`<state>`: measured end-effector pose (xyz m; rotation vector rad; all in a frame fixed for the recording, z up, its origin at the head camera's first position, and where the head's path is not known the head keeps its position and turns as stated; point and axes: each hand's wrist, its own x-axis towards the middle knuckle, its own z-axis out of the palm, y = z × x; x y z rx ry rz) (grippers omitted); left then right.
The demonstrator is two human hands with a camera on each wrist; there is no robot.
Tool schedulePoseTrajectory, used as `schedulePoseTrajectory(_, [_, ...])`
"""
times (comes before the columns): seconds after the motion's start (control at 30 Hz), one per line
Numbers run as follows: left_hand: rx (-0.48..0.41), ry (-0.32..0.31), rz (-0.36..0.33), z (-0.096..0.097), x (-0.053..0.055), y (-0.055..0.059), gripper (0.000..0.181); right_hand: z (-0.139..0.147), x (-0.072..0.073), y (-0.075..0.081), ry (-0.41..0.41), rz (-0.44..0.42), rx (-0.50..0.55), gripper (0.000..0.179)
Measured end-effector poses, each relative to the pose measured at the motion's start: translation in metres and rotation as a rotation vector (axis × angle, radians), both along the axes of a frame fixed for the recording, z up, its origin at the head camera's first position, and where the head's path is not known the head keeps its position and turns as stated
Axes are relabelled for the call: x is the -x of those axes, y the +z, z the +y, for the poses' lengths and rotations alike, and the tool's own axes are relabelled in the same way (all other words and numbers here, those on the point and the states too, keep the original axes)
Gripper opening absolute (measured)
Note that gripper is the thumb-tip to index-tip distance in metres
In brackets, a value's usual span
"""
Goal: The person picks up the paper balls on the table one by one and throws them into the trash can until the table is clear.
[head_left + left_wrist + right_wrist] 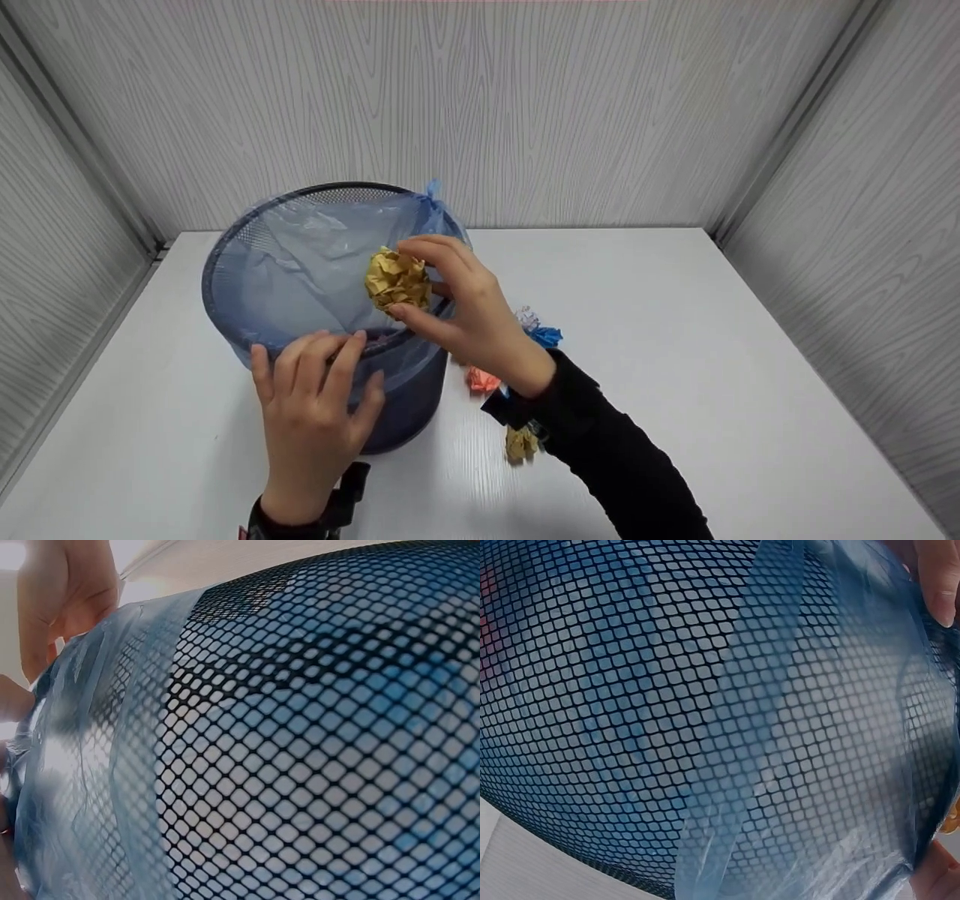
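Note:
A black mesh wastebasket [409,412], lined with a translucent blue plastic bag [322,247], stands tilted toward the left in the head view. The left hand [311,397] grips its near rim, fingers hooked over the edge and thumb on the outer side. Above the opening, at the right side of the rim, the right hand [469,307] holds a crumpled gold paper ball [397,281] between thumb and fingers. Both wrist views are mostly filled by the basket's mesh [315,765] and the bag's folded-over edge [735,735].
Right of the basket lie more crumpled paper balls: white [526,319], blue [546,336], orange-pink [482,380] and gold [521,444], some partly behind the right forearm. They rest on a white table [660,300] bounded by grey wood-grain panels [480,112]. The bag is knotted [431,196] at the back rim.

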<state>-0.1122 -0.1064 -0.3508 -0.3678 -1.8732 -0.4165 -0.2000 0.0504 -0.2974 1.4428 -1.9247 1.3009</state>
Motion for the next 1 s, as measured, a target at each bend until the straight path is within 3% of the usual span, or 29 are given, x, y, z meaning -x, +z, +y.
schedulePoseTrajectory(0.03, [-0.002, 0.001, 0.003, 0.0, 0.0, 0.0, 0.035, 0.0, -0.005, 0.006, -0.01, -0.006, -0.017, 0.047])
schedulePoseTrajectory(0.27, [-0.005, -0.003, 0.019, -0.003, 0.002, 0.001, 0.034, -0.002, -0.008, 0.012, -0.031, 0.051, -0.059, 0.046])
schedulePoseTrajectory(0.63, [-0.007, -0.005, 0.021, -0.002, 0.002, 0.0, 0.032, 0.0, -0.009, 0.009, -0.029, 0.029, -0.087, 0.043])
schedulePoseTrajectory(0.87, [-0.009, -0.009, 0.019, -0.002, 0.002, -0.001, 0.032, 0.003, -0.008, 0.006, -0.003, 0.058, -0.065, 0.041])
schedulePoseTrajectory(1.0, [-0.006, -0.007, 0.017, -0.001, 0.002, -0.001, 0.032, 0.011, -0.009, 0.003, -0.033, 0.106, -0.07, 0.039])
